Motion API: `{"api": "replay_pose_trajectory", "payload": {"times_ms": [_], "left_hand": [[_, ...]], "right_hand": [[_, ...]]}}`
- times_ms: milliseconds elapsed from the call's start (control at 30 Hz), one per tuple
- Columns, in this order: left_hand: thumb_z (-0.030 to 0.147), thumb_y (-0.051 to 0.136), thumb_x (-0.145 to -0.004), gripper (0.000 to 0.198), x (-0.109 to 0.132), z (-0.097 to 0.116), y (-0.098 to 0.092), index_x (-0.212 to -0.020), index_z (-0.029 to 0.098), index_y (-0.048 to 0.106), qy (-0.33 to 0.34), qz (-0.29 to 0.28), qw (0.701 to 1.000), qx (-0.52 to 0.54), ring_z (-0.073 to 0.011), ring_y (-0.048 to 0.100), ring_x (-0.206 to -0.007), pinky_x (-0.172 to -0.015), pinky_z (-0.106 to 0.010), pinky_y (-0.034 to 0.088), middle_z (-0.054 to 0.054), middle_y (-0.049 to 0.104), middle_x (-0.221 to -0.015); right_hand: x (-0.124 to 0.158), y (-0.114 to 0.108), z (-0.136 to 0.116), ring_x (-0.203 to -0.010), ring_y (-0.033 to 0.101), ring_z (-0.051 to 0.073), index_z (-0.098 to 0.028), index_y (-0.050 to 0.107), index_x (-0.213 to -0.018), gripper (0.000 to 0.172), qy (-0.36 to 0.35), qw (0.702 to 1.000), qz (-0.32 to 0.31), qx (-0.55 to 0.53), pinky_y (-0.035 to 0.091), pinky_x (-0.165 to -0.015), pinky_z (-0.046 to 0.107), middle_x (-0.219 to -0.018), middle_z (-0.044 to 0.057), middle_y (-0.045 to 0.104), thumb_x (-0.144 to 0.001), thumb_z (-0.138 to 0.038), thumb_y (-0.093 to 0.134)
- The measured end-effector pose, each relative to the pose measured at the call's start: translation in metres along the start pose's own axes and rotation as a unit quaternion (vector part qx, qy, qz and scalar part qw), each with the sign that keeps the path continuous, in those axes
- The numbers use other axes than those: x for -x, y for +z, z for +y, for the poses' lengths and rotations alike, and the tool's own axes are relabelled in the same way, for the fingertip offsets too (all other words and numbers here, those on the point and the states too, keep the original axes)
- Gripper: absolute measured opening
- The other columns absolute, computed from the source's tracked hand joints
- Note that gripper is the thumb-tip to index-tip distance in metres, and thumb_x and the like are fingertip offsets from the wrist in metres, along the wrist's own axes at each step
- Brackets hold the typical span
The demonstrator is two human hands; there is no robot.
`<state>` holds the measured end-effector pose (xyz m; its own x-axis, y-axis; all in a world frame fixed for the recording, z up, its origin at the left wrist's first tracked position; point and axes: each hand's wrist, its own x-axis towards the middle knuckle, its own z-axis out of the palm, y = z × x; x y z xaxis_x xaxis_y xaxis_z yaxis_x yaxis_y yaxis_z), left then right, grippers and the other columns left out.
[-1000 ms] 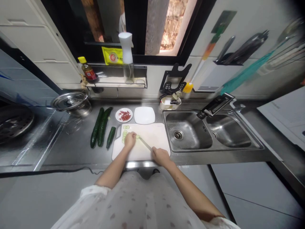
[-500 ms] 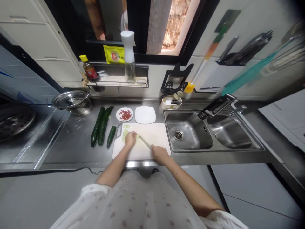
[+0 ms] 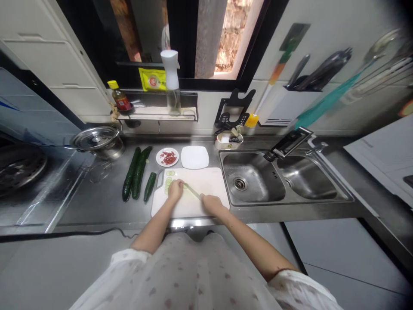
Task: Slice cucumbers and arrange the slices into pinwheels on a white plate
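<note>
Right hand: the right hand [image 3: 211, 203] lay nearest the front edge of the tabletop [image 3: 97, 202], its fingers wrapped shut around the handle of a knife [image 3: 192, 191]. The blade ran up and to the left, toward the other hand.
Left hand: the left hand [image 3: 176, 189] rested on the cutting board [image 3: 209, 178] with its fingers curled down and pressed together on a cucumber piece [image 3: 185, 186]. Only the pale cut end showed, right at the blade.
Cutting board: white, lying at the front of the tabletop, just left of the sink [image 3: 254, 196].
Slices: a small cluster of cucumber slices [image 3: 167, 183] lay on the board just beyond and to the left of the left hand.
Step in hand: by the look of it, slicing rounds off the held piece – the blade met its exposed end.
Next cut calls for: fingertips kept tucked back from the edge and a firm hold on the piece, since little of it showed past the hand.
Left of the board: a short cucumber [image 3: 150, 186] lay just beside the board's handle, with two long cucumbers [image 3: 135, 172] next to it.
Behind the board: a round dish [image 3: 167, 157] of chopped red bits and a white square plate [image 3: 194, 156] stood side by side.
Farther back: a lidded steel pot [image 3: 97, 140] stood at the far left – above it all, a wall shelf held a spray bottle [image 3: 171, 79].
</note>
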<state>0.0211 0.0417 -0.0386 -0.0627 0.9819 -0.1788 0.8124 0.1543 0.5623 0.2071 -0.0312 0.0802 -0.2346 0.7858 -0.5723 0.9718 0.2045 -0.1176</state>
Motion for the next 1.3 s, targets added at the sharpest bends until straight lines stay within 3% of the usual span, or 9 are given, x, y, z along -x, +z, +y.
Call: {"api": "replay_pose_trajectory", "payload": {"times_ms": [467,933,1300], "left_hand": [[0.016,0.047,-0.087,0.027,-0.003,-0.002,0.001,-0.101,0.019,0.07,-0.001,-0.002,1.0,0.001,-0.0202,0.062,-0.098,-0.089,-0.03,0.045,-0.009,0.068,-0.105],[0.015,0.048,-0.084,0.028,-0.004,-0.001,0.001,-0.098,0.02,0.072,0.0,-0.001,1.0,0.022,-0.0203,0.063,-0.098,-0.088,-0.03,0.046,-0.007,0.071,-0.103],[0.013,0.049,-0.084,0.027,-0.003,0.0,0.0,-0.096,0.02,0.072,-0.002,0.0,0.999,0.032,-0.0195,0.064,-0.096,-0.087,-0.029,0.047,-0.007,0.071,-0.1]], "right_hand": [[0.006,0.014,0.01,-0.095,0.066,0.025,-0.016,0.054,-0.114,0.03,-0.005,1.0,0.014,-0.003,0.048,-0.073,0.033,-0.101,0.015,0.068,-0.09,-0.012,0.037],[-0.008,0.011,0.003,-0.095,0.067,0.026,-0.015,0.056,-0.115,0.032,-0.004,1.0,0.02,-0.017,0.049,-0.075,0.036,-0.103,0.016,0.068,-0.093,-0.015,0.032],[-0.001,0.012,0.005,-0.094,0.067,0.025,-0.016,0.057,-0.113,0.03,0.001,1.0,0.018,-0.012,0.05,-0.074,0.034,-0.101,0.015,0.069,-0.092,-0.014,0.036]]}}
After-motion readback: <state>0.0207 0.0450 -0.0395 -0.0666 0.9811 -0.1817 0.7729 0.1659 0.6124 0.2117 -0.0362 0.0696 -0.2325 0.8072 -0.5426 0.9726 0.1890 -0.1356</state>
